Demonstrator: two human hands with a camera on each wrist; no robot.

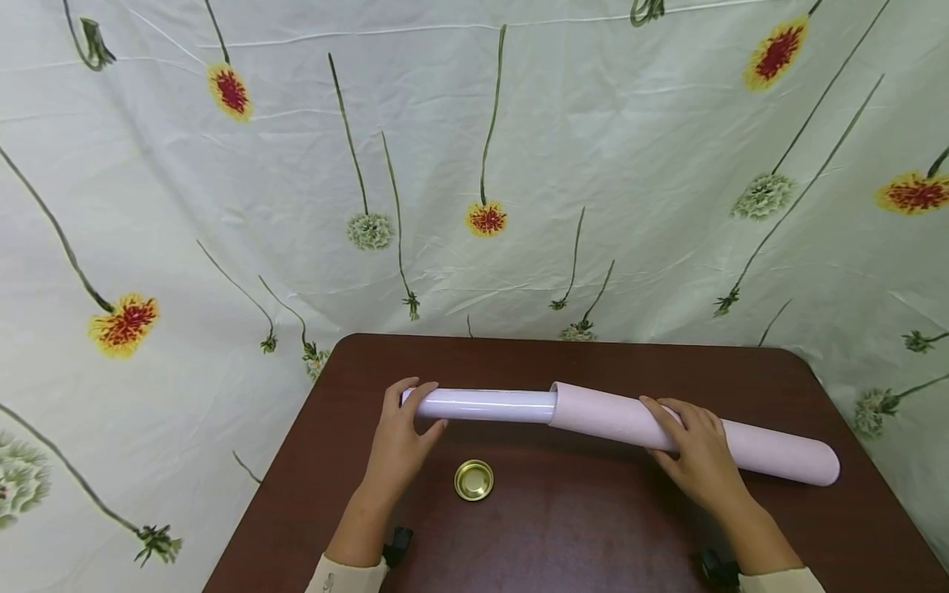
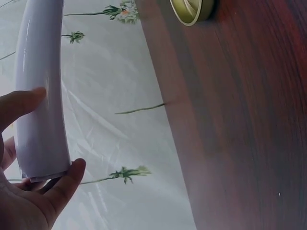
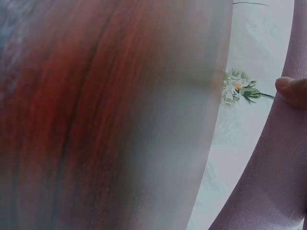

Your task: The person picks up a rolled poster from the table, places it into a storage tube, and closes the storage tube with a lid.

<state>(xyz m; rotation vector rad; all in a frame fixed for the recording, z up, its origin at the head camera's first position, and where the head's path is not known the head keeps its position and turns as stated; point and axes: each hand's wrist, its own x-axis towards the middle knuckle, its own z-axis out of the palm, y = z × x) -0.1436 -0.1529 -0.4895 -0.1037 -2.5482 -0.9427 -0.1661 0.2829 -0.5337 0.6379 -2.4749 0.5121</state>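
A glossy white rolled sheet [image 1: 485, 405] sticks out of the left end of a wider pink tube [image 1: 697, 434], both held just above the dark wooden table [image 1: 593, 527]. My left hand [image 1: 400, 436] grips the roll's free end [image 2: 41, 105], thumb and fingers curled round it. On the pink tube's middle sits my right hand [image 1: 693, 453], fingers wrapped over the top; the right wrist view shows one fingertip [image 3: 291, 91] on the pink surface [image 3: 273, 177].
A small round gold lid [image 1: 474, 480] lies on the table between my hands, also the gold lid [image 2: 192, 10] in the left wrist view. A white cloth with printed flowers [image 1: 474, 165] hangs behind and around the table.
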